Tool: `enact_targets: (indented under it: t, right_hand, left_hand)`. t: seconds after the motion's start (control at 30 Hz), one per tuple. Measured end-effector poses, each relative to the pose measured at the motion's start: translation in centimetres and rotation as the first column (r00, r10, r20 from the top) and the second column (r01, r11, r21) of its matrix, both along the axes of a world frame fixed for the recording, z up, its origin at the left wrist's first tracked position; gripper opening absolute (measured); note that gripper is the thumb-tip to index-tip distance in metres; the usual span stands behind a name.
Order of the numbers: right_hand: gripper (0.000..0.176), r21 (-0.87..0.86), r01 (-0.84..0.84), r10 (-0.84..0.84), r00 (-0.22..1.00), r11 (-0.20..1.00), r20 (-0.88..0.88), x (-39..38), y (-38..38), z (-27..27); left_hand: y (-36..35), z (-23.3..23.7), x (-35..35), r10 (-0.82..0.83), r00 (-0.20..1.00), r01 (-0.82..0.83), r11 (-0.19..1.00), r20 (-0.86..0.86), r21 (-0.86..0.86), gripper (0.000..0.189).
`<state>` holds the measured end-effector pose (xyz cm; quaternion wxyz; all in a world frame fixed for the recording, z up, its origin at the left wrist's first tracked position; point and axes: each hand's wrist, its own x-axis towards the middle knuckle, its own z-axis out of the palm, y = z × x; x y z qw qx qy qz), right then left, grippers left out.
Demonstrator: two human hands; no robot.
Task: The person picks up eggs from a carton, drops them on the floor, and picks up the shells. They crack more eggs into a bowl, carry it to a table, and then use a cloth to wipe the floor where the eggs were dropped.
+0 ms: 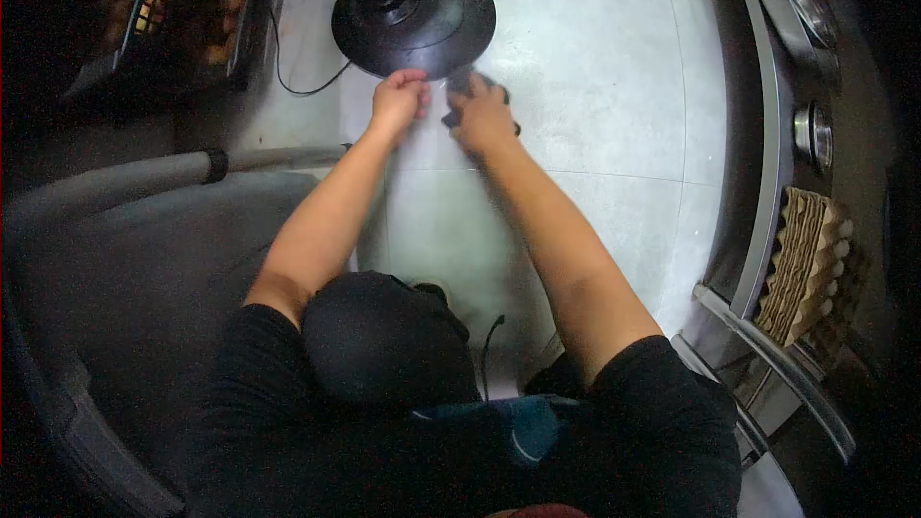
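A round black base (pixel 446 14) with a dark pole rising from it stands on the pale tiled floor. At its near edge, my left hand (pixel 399 104) has its fingers curled in, with the fingertips at the rim; what they hold, if anything, is too small to tell. Just to the right, my right hand (pixel 482 113) is closed over a dark cloth (pixel 512 127) that shows around its fingers, close to the base's near edge. That hand is slightly blurred.
A thin black cable (pixel 300 93) runs left from the base. Dark crates (pixel 153 0) stand at the upper left, a grey rail (pixel 125 176) below. On the right are metal bowls (pixel 815 137), stacked egg trays (pixel 798 264) and metal bars (pixel 782 364).
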<state>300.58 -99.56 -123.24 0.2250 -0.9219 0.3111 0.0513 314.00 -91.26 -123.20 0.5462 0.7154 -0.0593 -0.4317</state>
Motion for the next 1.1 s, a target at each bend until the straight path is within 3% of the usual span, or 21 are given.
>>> enact_targets:
  t: [0.13, 0.23, 0.27, 0.37, 0.47, 0.57, 0.6, 0.63, 0.67, 0.77, 0.9, 1.0, 1.1]
  right_hand:
    - [0.036, 0.078, -0.077, 0.067, 0.990, 0.994, 0.121, -1.8, 3.4, -1.5]
    - [0.035, 0.330, -0.124, 0.000, 0.937, 0.936, 0.350, -2.6, 2.1, -1.3]
    - [0.037, 0.615, 0.005, -0.205, 0.945, 0.789, 0.256, -2.9, 1.2, -0.9]
    - [0.036, 0.670, 0.088, -0.368, 0.883, 0.737, 0.290, -5.2, -0.4, 2.8]
    - [0.055, 0.727, 0.170, -0.486, 0.838, 0.665, 0.249, -9.8, -1.4, 1.6]
    - [0.076, 0.327, 0.266, -0.314, 0.944, 0.907, 0.104, -12.3, 1.0, 2.3]
    - [0.090, 0.247, 0.216, -0.238, 0.969, 0.945, 0.062, -12.7, 1.9, 1.8]
    - [0.087, 0.215, 0.244, -0.256, 0.966, 0.946, 0.031, -12.2, 3.0, 1.7]
    - [0.084, 0.197, 0.244, -0.253, 0.967, 0.949, 0.021, -11.3, 3.6, 1.3]
    - [0.074, 0.168, 0.186, -0.203, 0.975, 0.968, 0.090, -7.9, 5.1, -1.0]
    - [0.056, 0.219, 0.011, -0.052, 0.982, 0.976, 0.184, -2.9, 5.5, -2.4]
    - [0.046, 0.327, -0.041, -0.111, 0.894, 0.944, 0.435, -0.3, 3.5, -2.9]
    - [0.042, 0.214, 0.166, -0.249, 0.854, 0.963, 0.457, 1.5, 2.7, -2.0]
  left_hand:
    - [0.0, -0.1, -0.1, 0.006, 1.000, -0.007, 1.000, -0.015, -0.015, 0.019]
    - [0.1, 0.3, 0.1, 0.021, 0.999, -0.022, 0.998, -0.024, -0.052, 0.019]
    - [0.1, 0.4, 0.1, 0.027, 0.999, -0.029, 0.997, -0.026, -0.065, 0.019]
    - [0.4, 0.8, 0.1, 0.064, 0.997, -0.066, 0.995, -0.037, -0.068, 0.018]
    - [0.7, 0.6, 0.7, 0.094, 0.995, -0.095, 0.993, -0.019, -0.076, 0.018]
    - [0.6, 0.1, 1.1, 0.141, 0.989, -0.145, 0.987, -0.052, -0.075, 0.018]
    - [0.3, 0.0, 0.9, 0.138, 0.989, -0.141, 0.988, -0.043, -0.061, 0.018]
    - [0.0, 0.1, 0.8, 0.137, 0.990, -0.139, 0.989, -0.032, -0.047, 0.018]
    - [-0.1, 0.1, 0.9, 0.138, 0.990, -0.138, 0.990, -0.016, -0.033, 0.018]
    - [-0.8, -3.6, 2.8, 0.004, 0.860, -0.002, 1.000, 0.509, -0.004, 0.022]
    - [-3.8, -0.2, 5.5, 0.244, 0.610, -0.263, 0.960, 0.754, -0.098, 0.052]
    - [-4.9, 3.6, 6.7, 0.304, 0.594, -0.326, 0.937, 0.745, -0.122, 0.064]
    - [-4.7, 1.1, 8.7, 0.368, 0.702, -0.294, 0.930, 0.610, -0.222, 0.065]
